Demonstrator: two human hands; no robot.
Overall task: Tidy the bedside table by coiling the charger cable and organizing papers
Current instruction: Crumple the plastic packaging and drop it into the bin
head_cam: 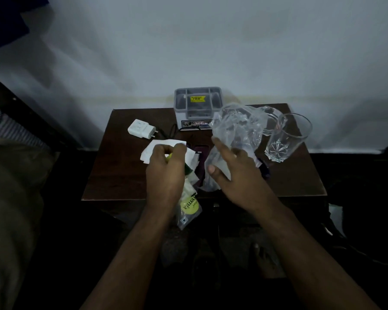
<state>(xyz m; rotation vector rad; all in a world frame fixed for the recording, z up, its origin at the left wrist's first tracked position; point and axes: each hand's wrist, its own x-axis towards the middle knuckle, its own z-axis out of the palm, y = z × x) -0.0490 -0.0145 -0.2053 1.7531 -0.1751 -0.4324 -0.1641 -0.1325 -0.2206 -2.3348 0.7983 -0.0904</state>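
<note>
On the dark table (112, 175), near its middle, we see the white papers (164, 145) lying just beyond our left hand (166, 173). That hand has its fingers curled round a green-and-white packet (188, 204), which hangs past the near edge of the table; its fingertips touch the papers. Our right hand (231, 171) sits just right of it, fingers straight and spread, resting against a clear plastic bag (238, 126) that rises toward the far side. The white charger (141, 128) lies well to the far left of both hands, its dark cable (171, 129) trailing loose to the right toward a grey box (197, 101) at the far edge. A glass (287, 137) stands at the far right, just beside the bag.
</note>
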